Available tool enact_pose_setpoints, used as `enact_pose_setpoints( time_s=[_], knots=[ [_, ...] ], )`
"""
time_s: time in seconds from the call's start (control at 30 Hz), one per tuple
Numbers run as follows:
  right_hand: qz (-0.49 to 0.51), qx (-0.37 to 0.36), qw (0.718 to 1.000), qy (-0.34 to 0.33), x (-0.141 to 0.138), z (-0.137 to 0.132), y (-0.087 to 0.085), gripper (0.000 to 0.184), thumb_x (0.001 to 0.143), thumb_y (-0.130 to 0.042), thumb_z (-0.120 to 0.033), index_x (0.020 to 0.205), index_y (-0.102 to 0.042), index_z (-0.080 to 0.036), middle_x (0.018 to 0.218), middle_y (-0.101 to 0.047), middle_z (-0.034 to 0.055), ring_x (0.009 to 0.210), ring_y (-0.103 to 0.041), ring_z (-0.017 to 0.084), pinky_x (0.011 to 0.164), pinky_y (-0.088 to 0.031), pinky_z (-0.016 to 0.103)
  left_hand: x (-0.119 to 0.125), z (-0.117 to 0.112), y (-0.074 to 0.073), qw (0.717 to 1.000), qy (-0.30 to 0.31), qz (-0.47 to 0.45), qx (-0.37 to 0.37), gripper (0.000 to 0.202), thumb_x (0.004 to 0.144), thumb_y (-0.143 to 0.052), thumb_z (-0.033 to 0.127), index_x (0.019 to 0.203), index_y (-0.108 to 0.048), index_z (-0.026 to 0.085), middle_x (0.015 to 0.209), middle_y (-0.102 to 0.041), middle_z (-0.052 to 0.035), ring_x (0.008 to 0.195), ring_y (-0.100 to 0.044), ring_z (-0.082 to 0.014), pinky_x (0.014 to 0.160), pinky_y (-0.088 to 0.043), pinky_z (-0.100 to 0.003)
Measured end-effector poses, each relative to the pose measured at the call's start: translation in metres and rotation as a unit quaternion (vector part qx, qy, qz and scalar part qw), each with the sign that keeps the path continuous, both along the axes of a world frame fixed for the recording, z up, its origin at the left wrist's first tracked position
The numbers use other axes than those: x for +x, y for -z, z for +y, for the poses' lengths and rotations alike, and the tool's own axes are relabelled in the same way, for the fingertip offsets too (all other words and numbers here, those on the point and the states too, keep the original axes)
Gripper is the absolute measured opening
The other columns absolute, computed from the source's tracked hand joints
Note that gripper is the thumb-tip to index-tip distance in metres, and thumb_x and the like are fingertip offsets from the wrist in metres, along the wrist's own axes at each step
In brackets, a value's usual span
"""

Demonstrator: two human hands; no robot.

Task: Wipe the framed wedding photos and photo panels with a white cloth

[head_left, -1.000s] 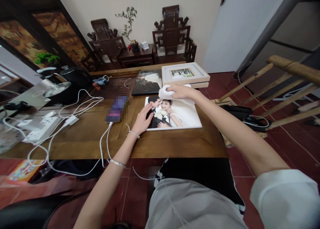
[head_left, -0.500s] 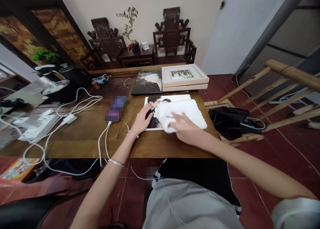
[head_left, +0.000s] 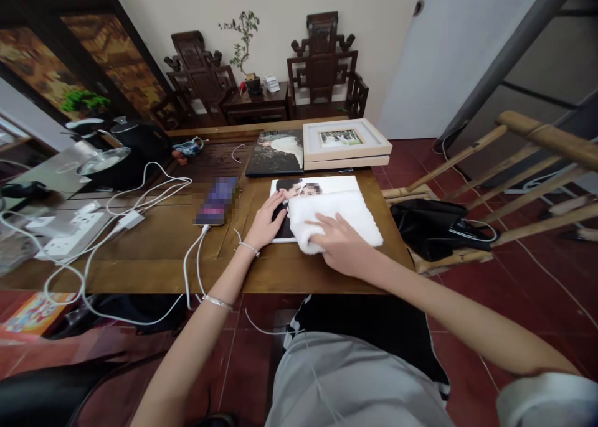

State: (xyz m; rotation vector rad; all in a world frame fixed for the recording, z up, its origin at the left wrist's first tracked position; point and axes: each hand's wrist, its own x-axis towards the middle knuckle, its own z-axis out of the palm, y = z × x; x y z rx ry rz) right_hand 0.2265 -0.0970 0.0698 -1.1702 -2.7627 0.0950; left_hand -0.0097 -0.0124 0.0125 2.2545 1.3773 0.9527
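Observation:
A photo panel (head_left: 343, 183) showing a couple lies flat near the table's front edge. On its left edge rests my left hand (head_left: 268, 220), fingers stretched out and thumb apart, holding nothing. My right hand (head_left: 343, 243) presses a folded white towel (head_left: 355, 212) onto the panel, its fingers sunk partly into the fabric. The towel hides much of the panel's lower and right part and hangs over its front edge.
Behind the panel lie a dark photo panel (head_left: 275, 152) and stacked pale frames (head_left: 346, 142). To the left are a phone (head_left: 215, 201) on a white cable, a power strip (head_left: 72, 234) and tangled cords. A bamboo chair (head_left: 514, 165) with a black bag (head_left: 430, 225) stands right.
My right hand has slid the towel slightly toward me and left, uncovering more of the panel's upper part. My left hand stays in place.

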Motion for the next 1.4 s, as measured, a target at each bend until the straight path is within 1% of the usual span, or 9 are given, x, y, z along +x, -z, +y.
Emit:
enact_pose_setpoints(
  time_s=[0.13,0.3,0.57,0.73,0.83,0.93,1.13,1.27,1.4],
  knots=[
    [0.006,-0.022,1.000,0.022,-0.004,0.053,-0.016,0.044,0.080,-0.047,-0.004,0.116,-0.068,-0.016,0.120,-0.066,0.0192,0.111,-0.061,0.031,0.090,-0.044,0.043,0.000,0.000,0.001,1.000,0.000,-0.006,0.003,0.049,0.095,-0.047,0.034,0.139,-0.055,0.013,0.152,-0.047,-0.0137,0.145,-0.039,-0.0234,0.123,-0.026,-0.044],
    [0.038,-0.042,0.998,0.022,-0.014,0.114,-0.028,0.035,0.078,-0.051,-0.007,0.107,-0.070,-0.015,0.103,-0.072,0.0138,0.091,-0.063,0.025,0.072,-0.039,0.029,0.000,0.000,0.000,1.000,0.004,-0.009,-0.001,0.048,0.095,-0.047,0.034,0.140,-0.054,0.018,0.153,-0.047,-0.0101,0.146,-0.038,-0.0239,0.123,-0.025,-0.046],
    [0.048,-0.079,0.994,0.065,-0.024,0.148,-0.043,0.032,0.077,-0.050,-0.007,0.101,-0.070,-0.015,0.094,-0.072,0.0092,0.077,-0.062,0.019,0.065,-0.036,0.026,0.000,-0.001,-0.001,1.000,0.003,-0.010,-0.002,0.047,0.095,-0.047,0.034,0.140,-0.055,0.021,0.153,-0.047,-0.0080,0.146,-0.038,-0.0228,0.122,-0.027,-0.047],
    [0.037,-0.067,0.995,0.060,-0.027,0.123,-0.035,0.031,0.081,-0.055,-0.008,0.107,-0.070,-0.013,0.105,-0.072,0.0158,0.091,-0.065,0.026,0.074,-0.043,0.029,0.000,0.000,0.000,1.000,0.003,-0.007,-0.001,0.048,0.096,-0.047,0.033,0.141,-0.054,0.019,0.154,-0.046,-0.0097,0.146,-0.037,-0.0232,0.123,-0.025,-0.045],
    [0.012,-0.025,0.998,0.060,-0.028,0.083,-0.019,0.039,0.086,-0.048,-0.004,0.120,-0.066,-0.013,0.120,-0.067,0.0214,0.114,-0.060,0.033,0.092,-0.044,0.043,0.000,0.001,0.001,1.000,0.009,-0.008,-0.001,0.049,0.096,-0.047,0.033,0.141,-0.053,0.016,0.154,-0.045,-0.0115,0.146,-0.037,-0.0242,0.123,-0.025,-0.045],
    [-0.016,0.010,0.999,0.044,-0.025,0.036,-0.004,0.041,0.087,-0.048,-0.004,0.123,-0.065,-0.015,0.142,-0.055,0.0209,0.139,-0.039,0.041,0.106,-0.033,0.063,0.000,0.001,0.001,1.000,0.013,-0.008,0.000,0.048,0.097,-0.045,0.033,0.142,-0.053,0.017,0.154,-0.046,-0.0103,0.146,-0.037,-0.0234,0.123,-0.026,-0.045],
    [-0.040,0.015,0.999,-0.008,-0.013,-0.035,0.006,0.041,0.083,-0.047,-0.001,0.110,-0.073,-0.018,0.152,-0.046,0.0170,0.142,-0.034,0.044,0.107,-0.031,0.072,0.001,0.000,0.002,1.000,0.003,-0.014,0.000,0.046,0.096,-0.047,0.031,0.140,-0.054,0.021,0.153,-0.047,-0.0073,0.145,-0.039,-0.0236,0.123,-0.026,-0.047],
    [-0.037,-0.017,0.998,-0.040,-0.008,-0.051,0.004,0.040,0.081,-0.048,-0.001,0.107,-0.073,-0.018,0.153,-0.046,0.0158,0.143,-0.032,0.044,0.107,-0.032,0.072,0.002,-0.001,0.001,1.000,0.003,-0.018,0.003,0.047,0.095,-0.048,0.030,0.140,-0.055,0.019,0.153,-0.047,-0.0090,0.145,-0.040,-0.0236,0.123,-0.027,-0.046],
    [-0.013,-0.031,0.999,-0.028,-0.007,-0.036,-0.004,0.047,0.079,-0.046,0.000,0.115,-0.070,-0.017,0.148,-0.052,0.0156,0.143,-0.035,0.039,0.110,-0.031,0.066,0.001,0.000,0.001,1.000,0.001,-0.020,-0.005,0.047,0.097,-0.043,0.029,0.140,-0.055,0.018,0.154,-0.046,-0.0091,0.145,-0.039,-0.0231,0.124,-0.026,-0.046]
  ],
)
